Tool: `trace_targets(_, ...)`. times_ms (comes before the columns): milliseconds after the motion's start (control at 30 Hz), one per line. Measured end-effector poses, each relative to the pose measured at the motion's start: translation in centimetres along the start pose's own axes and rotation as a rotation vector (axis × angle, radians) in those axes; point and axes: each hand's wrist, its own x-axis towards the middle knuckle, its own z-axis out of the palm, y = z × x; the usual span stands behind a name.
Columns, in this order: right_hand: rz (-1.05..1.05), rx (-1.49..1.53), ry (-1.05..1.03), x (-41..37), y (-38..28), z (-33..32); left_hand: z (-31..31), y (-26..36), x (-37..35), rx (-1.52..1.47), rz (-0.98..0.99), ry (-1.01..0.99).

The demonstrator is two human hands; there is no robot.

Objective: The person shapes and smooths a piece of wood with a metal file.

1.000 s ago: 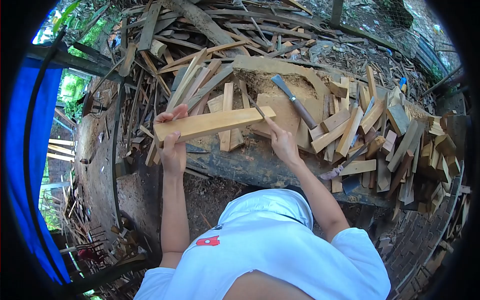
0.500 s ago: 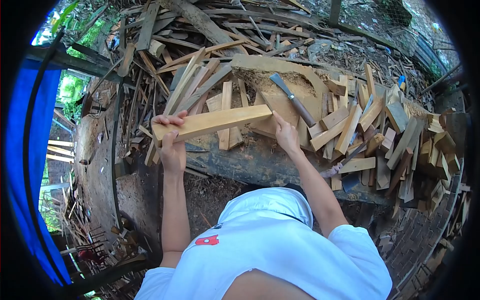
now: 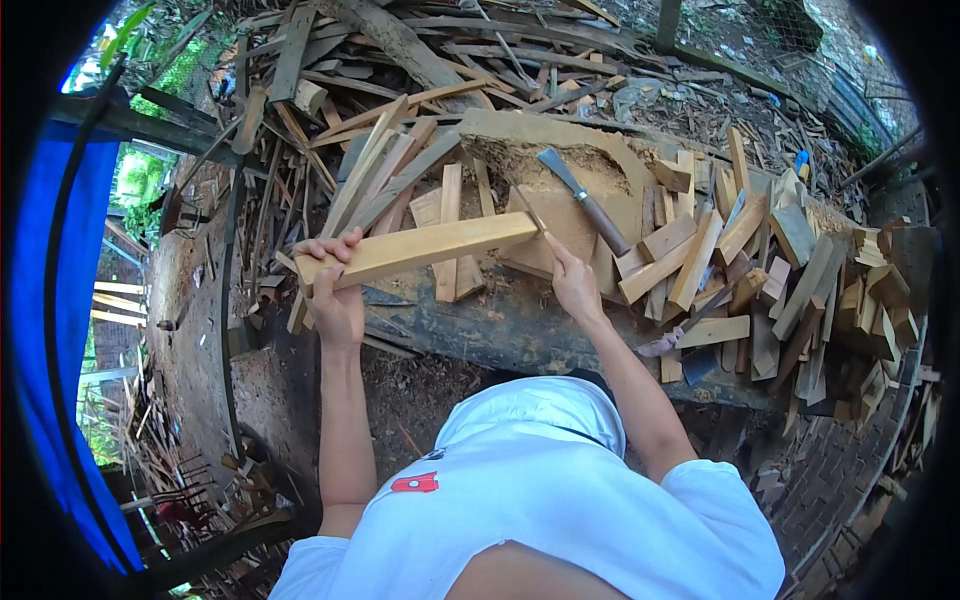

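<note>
- Block [image 3: 430,248] is running lengthwise across the view, its long axis tilting slightly: the left end is lying nearer the body, the right end is pointing right and a little away.
- Block is hanging over the near part of the surface [image 3: 480,335], between the two hands, and is covering parts of some loose sticks [image 3: 449,215] behind it.
- Left hand [image 3: 335,300] is pinching the block's left end, thumb pressing the near side, fingers lying over the top and far edge.
- Right hand [image 3: 576,287] is closing on a thin dark tool [image 3: 528,208], its grip pinched small at the block's right end.
- Tool is slanting away from the body and leftward, its free tip showing beyond the block's far edge.
- Chopper [image 3: 603,222] is lying on the slab [image 3: 560,124], blade pointing away and left, handle pointing toward the offcuts [image 3: 700,262] heaped at right.
- Block's underside is facing out of sight; the palm is hiding part of its left end.
- Right fingers are hiding the tool's near end; whether its edge is touching the block is not showing clearly.
- A pale wrapped thing [image 3: 661,344] by the offcuts is proving hard to make out.
- Dark lens border is cutting off the blue tarp [image 3: 62,250] at left.
</note>
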Motion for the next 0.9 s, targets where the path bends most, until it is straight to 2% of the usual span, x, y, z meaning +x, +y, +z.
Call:
trace_targets(133,0.088,-0.013,-0.041,1.3,-0.4,-0.1,-0.1,0.0,0.2,-0.027,-0.019,0.047)
trace_targets(300,-0.035,0.021,0.001,0.3,0.0,-0.1,-0.8,0.0,0.3,-0.049,0.003,0.039)
trace_targets(467,0.086,-0.014,-0.033,1.6,0.3,0.0,-0.2,-0.1,-0.3,-0.057,-0.029,0.017)
trace_targets(733,0.035,0.024,-0.031,0.2,-0.6,-0.2,-1.6,-0.8,-0.6,-0.09,-0.029,0.084)
trace_targets(900,0.064,-0.113,-0.043,0.8,-1.2,-0.3,-2.5,-0.8,-0.6,-0.109,-0.045,0.079)
